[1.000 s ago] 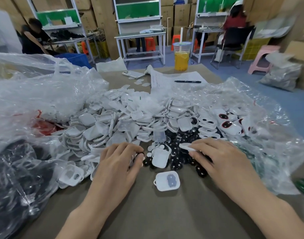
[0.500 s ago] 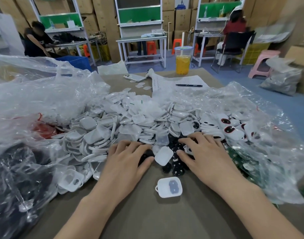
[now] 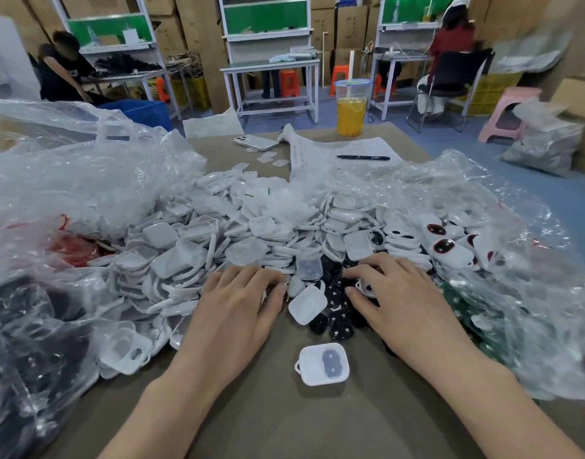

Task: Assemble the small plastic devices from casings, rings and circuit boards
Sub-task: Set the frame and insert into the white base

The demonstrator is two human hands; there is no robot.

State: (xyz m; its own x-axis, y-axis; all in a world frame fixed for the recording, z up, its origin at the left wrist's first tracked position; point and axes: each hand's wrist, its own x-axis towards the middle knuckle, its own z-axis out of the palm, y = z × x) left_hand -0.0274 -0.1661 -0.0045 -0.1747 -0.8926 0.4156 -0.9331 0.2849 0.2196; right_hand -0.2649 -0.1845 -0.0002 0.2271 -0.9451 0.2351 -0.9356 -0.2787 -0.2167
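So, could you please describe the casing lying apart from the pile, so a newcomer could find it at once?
Start at the heap of white casings covering the middle of the brown table. Come nearer, between the left hand and right hand, to bare tabletop. One white casing lies there alone, showing a grey figure-eight patch and a small corner loop.

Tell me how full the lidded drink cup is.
Over half full: the drink cup shows orange liquid in its lower part, clear plastic above.

White casing (image 3: 323, 364) flat, before casing heap (image 3: 198, 246).
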